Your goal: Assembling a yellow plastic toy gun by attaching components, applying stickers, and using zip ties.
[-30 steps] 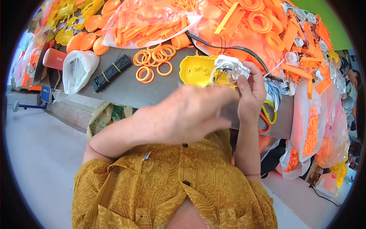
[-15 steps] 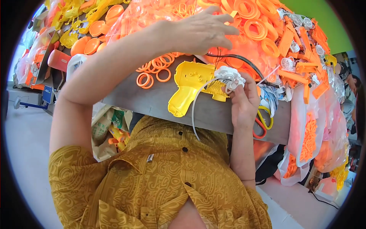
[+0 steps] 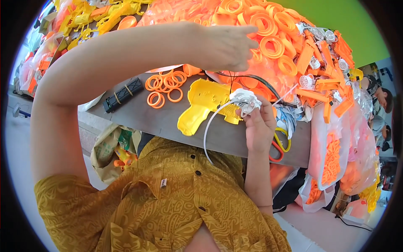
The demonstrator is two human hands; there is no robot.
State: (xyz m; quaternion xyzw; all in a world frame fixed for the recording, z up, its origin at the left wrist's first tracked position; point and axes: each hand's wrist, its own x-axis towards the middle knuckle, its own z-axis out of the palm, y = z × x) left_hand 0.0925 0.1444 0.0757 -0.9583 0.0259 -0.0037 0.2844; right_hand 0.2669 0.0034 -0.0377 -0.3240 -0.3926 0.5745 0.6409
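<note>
My right hand point(image 3: 261, 128) pinches a white plastic gear housing point(image 3: 244, 101) between thumb and fingers, just above the table. A thin clear tube point(image 3: 208, 126) hangs from it toward my shirt. Beneath and left of the housing lies a yellow toy-gun half shell point(image 3: 200, 107), its ribbed inside facing up. Over the heap of orange rings point(image 3: 272, 46) I stretch my left hand point(image 3: 228, 47), index finger out and the others partly bent. Its fingertips are partly hidden. Dark thin wires point(image 3: 231, 82) run from near the housing up toward this hand; whether it touches them is unclear.
Loose orange rings point(image 3: 167, 84) and a black ribbed part point(image 3: 123, 95) lie on the grey table point(image 3: 159, 122) at left. Scissors point(image 3: 278, 147) with red and yellow handles rest at the right front. Orange levers with white gears point(image 3: 308, 80) pile beyond. A bag point(image 3: 331, 159) hangs at the right edge.
My left hand's spread fingers have drawn closer together over the orange heap. The view has shifted, uncovering the black ribbed part. My right hand still holds the gear housing beside the shell.
</note>
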